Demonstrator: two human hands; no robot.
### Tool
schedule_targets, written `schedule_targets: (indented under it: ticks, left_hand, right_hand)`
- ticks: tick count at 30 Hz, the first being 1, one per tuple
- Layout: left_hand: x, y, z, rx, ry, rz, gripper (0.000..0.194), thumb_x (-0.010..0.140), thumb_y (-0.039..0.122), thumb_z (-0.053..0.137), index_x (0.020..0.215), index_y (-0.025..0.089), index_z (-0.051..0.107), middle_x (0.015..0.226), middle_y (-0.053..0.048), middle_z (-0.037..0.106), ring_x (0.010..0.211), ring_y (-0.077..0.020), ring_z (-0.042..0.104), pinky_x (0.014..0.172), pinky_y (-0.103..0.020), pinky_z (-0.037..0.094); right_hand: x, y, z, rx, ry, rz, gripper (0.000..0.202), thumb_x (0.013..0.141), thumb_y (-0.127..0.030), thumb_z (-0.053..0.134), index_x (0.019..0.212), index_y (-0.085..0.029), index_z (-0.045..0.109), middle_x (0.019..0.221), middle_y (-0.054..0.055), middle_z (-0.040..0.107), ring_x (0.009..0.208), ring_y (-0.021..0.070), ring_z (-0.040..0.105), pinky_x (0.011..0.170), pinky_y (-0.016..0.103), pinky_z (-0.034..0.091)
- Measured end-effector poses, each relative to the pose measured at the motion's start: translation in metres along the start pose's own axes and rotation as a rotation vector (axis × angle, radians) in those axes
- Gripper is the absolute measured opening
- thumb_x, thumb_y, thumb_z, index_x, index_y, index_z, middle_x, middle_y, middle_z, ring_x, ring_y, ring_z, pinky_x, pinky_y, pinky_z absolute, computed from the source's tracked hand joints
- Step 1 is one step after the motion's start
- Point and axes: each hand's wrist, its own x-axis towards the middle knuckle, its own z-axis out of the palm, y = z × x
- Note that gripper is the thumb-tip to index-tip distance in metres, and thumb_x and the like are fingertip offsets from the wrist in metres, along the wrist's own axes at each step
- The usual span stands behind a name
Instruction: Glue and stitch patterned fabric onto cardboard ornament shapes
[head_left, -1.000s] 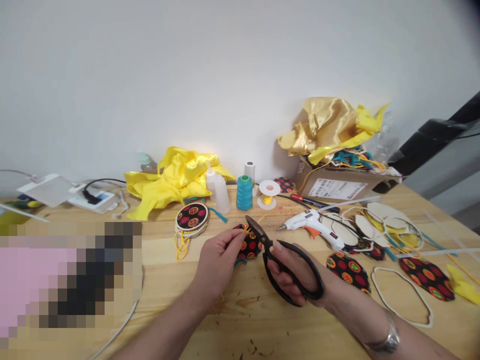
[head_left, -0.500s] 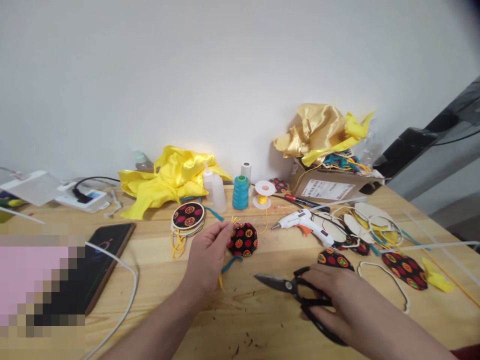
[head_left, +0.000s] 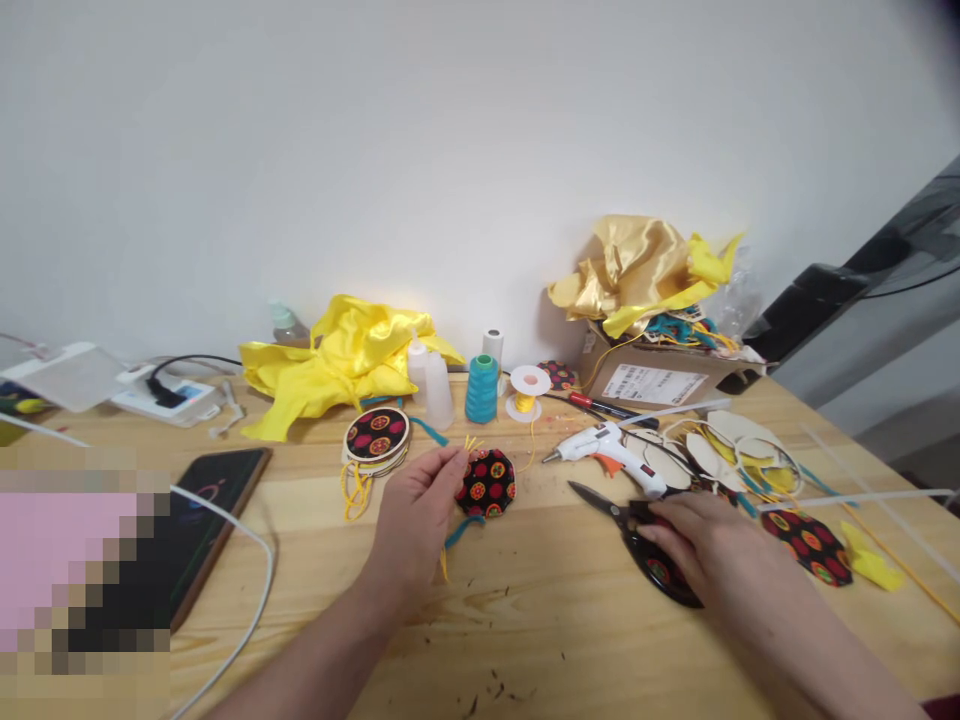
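Between the thumb and fingers of my left hand (head_left: 420, 515) is a pinch of yellow cord (head_left: 472, 443), its short ends sticking up past the fingertips. A black patterned fabric-covered disc (head_left: 487, 484) lies right beside those fingertips. Below the hand show a teal strip (head_left: 466, 527) and a yellow tail. My right hand (head_left: 709, 550) grips the black handles of the scissors (head_left: 619, 515), whose blades look closed and point left, low at the table. Another patterned fabric piece shows through the handle loop, mostly hidden.
Behind the hands stand a teal thread cone (head_left: 481, 392), a yellow cord spool (head_left: 529, 392) and white bottles (head_left: 436, 392). A glue gun (head_left: 611, 452) lies close to the scissors. Rightward are wooden rings and a cardboard box (head_left: 652, 380); leftward, a phone (head_left: 214, 510) and white cable.
My right hand has moved the scissors right and away from me, toward the glue gun, and their blades have come together. My left hand stays nearly still.
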Motion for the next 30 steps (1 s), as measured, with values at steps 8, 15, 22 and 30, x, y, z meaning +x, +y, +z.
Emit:
schedule_targets:
  ticks: [8,15,22,30]
  left_hand:
    - [-0.002,0.005,0.002,-0.039,0.011,-0.036,0.018,0.068,0.033,0.068,0.071,0.015,0.069,0.042,0.01,0.04,0.035,-0.0025,0.027,0.038,-0.015,0.031]
    - [-0.002,0.004,0.001,0.031,0.041,-0.026,0.022,0.067,0.036,0.068,0.075,0.016,0.07,0.043,0.009,0.043,0.037,-0.004,0.031,0.04,-0.017,0.032]
    - [0.0,0.002,0.0,0.012,0.046,-0.022,0.02,0.067,0.034,0.068,0.073,0.015,0.069,0.042,0.01,0.039,0.036,-0.0027,0.025,0.036,-0.015,0.025]
    - [-0.006,0.008,0.003,0.046,0.014,-0.046,0.018,0.069,0.033,0.067,0.068,0.015,0.069,0.042,0.009,0.039,0.038,-0.0042,0.027,0.038,-0.016,0.027]
  right_hand:
    - [0.056,0.004,-0.003,-0.136,0.092,0.035,0.028,0.085,-0.03,0.047,0.102,-0.013,0.061,0.092,0.014,0.067,0.085,0.0253,0.062,0.069,0.032,0.046]
    - [0.071,-0.012,0.0,-0.243,-0.003,0.092,0.024,0.086,-0.026,0.047,0.102,-0.01,0.053,0.075,0.015,0.067,0.07,0.0273,0.066,0.057,0.03,0.043]
    - [0.083,-0.02,0.004,-0.264,-0.03,0.227,0.021,0.087,-0.022,0.044,0.099,-0.008,0.051,0.067,0.018,0.066,0.066,0.0308,0.066,0.053,0.033,0.044]
    - [0.089,-0.054,-0.016,0.074,0.067,0.052,0.02,0.086,-0.026,0.047,0.092,-0.016,0.064,0.096,0.013,0.067,0.09,0.0253,0.061,0.075,0.034,0.045]
